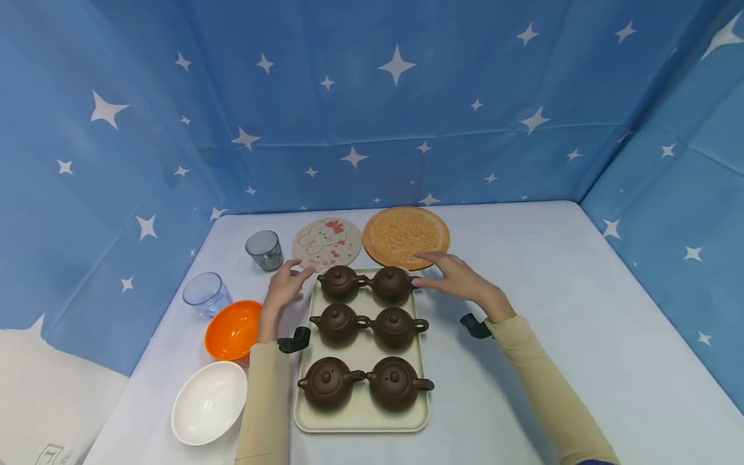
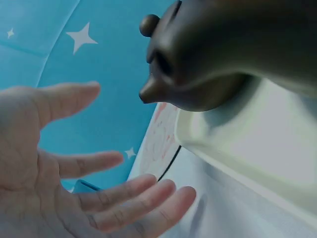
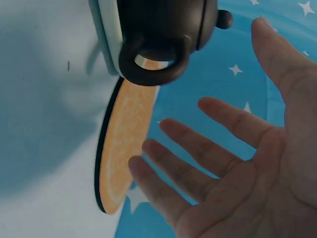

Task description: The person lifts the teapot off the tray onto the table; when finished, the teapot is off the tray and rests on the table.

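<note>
Several dark brown teapots stand in two columns on a cream tray [image 1: 361,421], lids on. My left hand [image 1: 285,284] is beside the tray's far left corner, nearest the far-left teapot [image 1: 340,282]. Its fingers are spread and hold nothing; the left wrist view shows the bare palm and a teapot spout [image 2: 151,90] beyond the fingertips. On the other side, my right hand [image 1: 456,279] is close to the handle of the far-right teapot [image 1: 391,284]. In the right wrist view its fingers are spread, with that looped handle [image 3: 156,77] apart from them.
Left of the tray are a grey glass cup [image 1: 265,250], a bluish glass cup [image 1: 206,294], an orange bowl [image 1: 234,329] and a white bowl [image 1: 209,403]. Behind it lie a rabbit-print round mat [image 1: 327,242] and an orange round mat [image 1: 405,236]. Starry blue curtains surround the white table.
</note>
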The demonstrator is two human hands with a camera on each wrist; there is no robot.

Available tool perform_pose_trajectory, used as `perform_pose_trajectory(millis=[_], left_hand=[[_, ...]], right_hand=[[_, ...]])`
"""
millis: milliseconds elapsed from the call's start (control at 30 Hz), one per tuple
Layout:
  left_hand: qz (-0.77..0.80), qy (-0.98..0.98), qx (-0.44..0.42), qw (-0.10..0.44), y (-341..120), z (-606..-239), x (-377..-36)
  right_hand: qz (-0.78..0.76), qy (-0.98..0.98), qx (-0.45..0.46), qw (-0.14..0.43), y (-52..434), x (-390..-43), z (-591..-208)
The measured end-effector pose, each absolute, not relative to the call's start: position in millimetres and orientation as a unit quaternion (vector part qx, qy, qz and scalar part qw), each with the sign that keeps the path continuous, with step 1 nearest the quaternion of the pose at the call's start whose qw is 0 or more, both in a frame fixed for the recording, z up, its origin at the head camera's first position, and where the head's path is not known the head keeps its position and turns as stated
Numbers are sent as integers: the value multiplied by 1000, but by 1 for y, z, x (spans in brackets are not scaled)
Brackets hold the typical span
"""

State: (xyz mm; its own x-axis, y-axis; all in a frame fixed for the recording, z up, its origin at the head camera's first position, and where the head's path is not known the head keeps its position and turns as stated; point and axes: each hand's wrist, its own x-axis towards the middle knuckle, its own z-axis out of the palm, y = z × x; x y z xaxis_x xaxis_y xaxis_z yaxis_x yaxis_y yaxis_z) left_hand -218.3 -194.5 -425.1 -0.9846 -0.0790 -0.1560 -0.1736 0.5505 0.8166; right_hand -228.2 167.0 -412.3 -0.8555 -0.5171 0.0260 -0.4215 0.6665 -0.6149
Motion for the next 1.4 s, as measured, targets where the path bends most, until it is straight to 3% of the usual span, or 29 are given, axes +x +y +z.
perform_pose_trajectory(millis=[200,533,1400], left_hand=[[548,818,-149,93,-199,-430,-220],[588,780,-144,159,-202,-436,-221],[576,793,-110,165,-203,-448,-226]], right_hand=[[-355,889,-274,92,161,-239,-424],[-385,881,-265,76,153,-245,-431],[-402,875,-269,25,154,-249,-448]])
